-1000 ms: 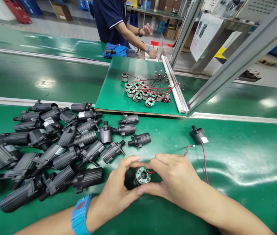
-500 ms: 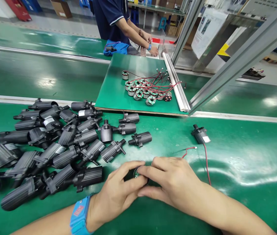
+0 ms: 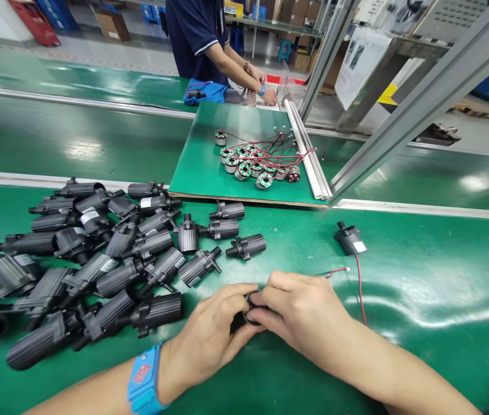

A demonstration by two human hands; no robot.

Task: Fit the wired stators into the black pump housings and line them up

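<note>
Between my hands, low in the middle of the head view, is a small black round pump housing (image 3: 251, 316), seen at its open end and mostly covered by fingers. My left hand (image 3: 210, 331), with a blue wrist strap (image 3: 144, 377), wraps around its left side. The bent fingers and thumb of my right hand (image 3: 303, 305) are closed at the housing's opening. Beyond my right hand a red wire (image 3: 335, 271) with a small white connector comes out. Several black ribbed pumps (image 3: 153, 314) lie heaped at the left of my hands.
A raised green board (image 3: 201, 167) carries several motor stators (image 3: 243, 170) with red wires, beside white tubes (image 3: 309, 155). One black pump (image 3: 350, 237) with a red wire lies right. A metal frame post (image 3: 417, 104) slants up. Across the bench a co-worker (image 3: 196, 40) handles parts.
My right thumb and fingers have shifted on the housing's open end; the green circuit board seen inside it before is now covered. The view has moved slightly.
</note>
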